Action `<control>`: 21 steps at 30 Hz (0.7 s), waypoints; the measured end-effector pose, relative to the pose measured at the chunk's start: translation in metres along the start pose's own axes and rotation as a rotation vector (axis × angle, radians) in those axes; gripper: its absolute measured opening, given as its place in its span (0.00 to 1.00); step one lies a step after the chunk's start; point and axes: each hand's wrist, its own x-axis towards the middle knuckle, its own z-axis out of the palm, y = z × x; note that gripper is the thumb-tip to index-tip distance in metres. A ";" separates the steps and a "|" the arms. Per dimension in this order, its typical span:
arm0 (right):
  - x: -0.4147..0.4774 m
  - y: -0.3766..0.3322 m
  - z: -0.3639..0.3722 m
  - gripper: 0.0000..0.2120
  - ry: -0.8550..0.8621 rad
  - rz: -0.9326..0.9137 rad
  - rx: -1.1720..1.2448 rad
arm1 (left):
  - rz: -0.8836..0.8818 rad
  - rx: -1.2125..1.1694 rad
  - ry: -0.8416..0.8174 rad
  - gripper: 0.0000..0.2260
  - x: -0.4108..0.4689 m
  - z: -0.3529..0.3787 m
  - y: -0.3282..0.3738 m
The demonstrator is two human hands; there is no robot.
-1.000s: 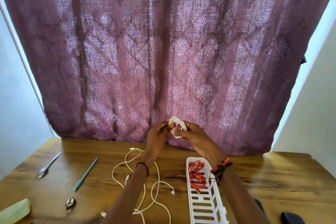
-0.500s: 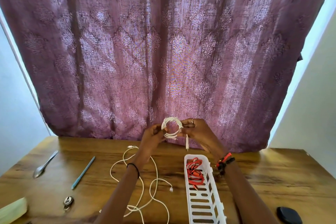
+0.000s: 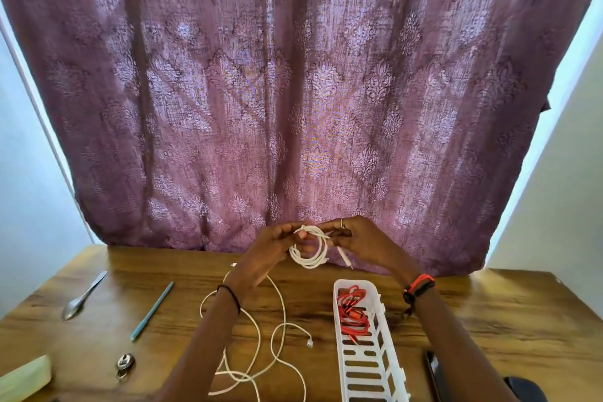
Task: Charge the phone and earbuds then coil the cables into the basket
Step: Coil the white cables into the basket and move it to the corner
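Observation:
Both hands hold a small coil of white cable (image 3: pixel 310 253) in the air above the far side of the wooden table (image 3: pixel 483 313). My left hand (image 3: pixel 269 250) pinches the coil's top left. My right hand (image 3: pixel 362 243) pinches its top right, where a short end with a plug (image 3: pixel 345 258) hangs down. A long white slotted basket (image 3: pixel 368 365) lies below my right wrist with a coiled red cable (image 3: pixel 354 313) at its far end. A loose white cable (image 3: pixel 270 346) sprawls on the table under my left forearm. A dark phone (image 3: pixel 434 372) lies right of the basket.
A spoon (image 3: pixel 83 297) and a teal pen (image 3: pixel 151 310) lie at the left. A small metal object (image 3: pixel 125 364) and a pale green block (image 3: pixel 24 378) sit near the front left. A dark rounded case (image 3: pixel 525 388) lies at the front right. A purple curtain (image 3: pixel 293 91) hangs behind.
The coil has turned from a tight bunch at my fingertips into an open ring hanging between both hands, with its plug end now dangling. The camera has tilted down a little.

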 end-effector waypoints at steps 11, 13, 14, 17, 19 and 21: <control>0.008 -0.001 0.043 0.11 0.460 0.120 -0.348 | 0.134 -0.201 0.174 0.08 0.003 0.019 -0.015; 0.006 -0.005 0.052 0.11 0.561 0.112 -0.242 | 0.158 -0.233 0.186 0.08 0.004 0.020 -0.015; 0.005 -0.008 0.055 0.12 0.587 0.119 -0.200 | 0.168 -0.248 0.190 0.08 0.004 0.019 -0.016; 0.005 -0.010 0.057 0.17 0.605 0.139 -0.119 | 0.162 -0.304 0.181 0.09 0.006 0.019 -0.021; 0.007 -0.008 0.056 0.18 0.588 0.164 -0.116 | 0.146 -0.351 0.165 0.09 0.007 0.019 -0.025; 0.008 -0.006 0.056 0.15 0.555 0.168 -0.176 | 0.132 -0.380 0.155 0.09 0.008 0.018 -0.030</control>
